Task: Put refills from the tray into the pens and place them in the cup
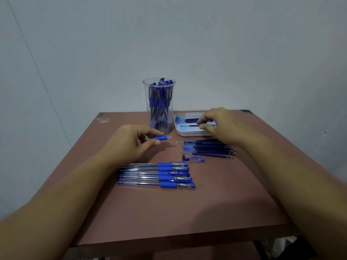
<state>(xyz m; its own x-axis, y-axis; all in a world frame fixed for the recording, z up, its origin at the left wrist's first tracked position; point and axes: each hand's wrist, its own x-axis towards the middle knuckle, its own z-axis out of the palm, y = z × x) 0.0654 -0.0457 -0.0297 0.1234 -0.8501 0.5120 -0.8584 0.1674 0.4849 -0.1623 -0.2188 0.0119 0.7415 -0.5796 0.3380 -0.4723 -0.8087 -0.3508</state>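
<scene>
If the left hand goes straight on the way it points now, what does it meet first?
Likely the small metal bits beyond its blue-gripped clear pen, then the row of dark blue refills.

- A pale grey-blue painted wall rises beyond the left hand's grip, softly and evenly lit.
- A reddish-brown square laminate table spreads beneath that grip, chipped at its far-left corner.
</scene>
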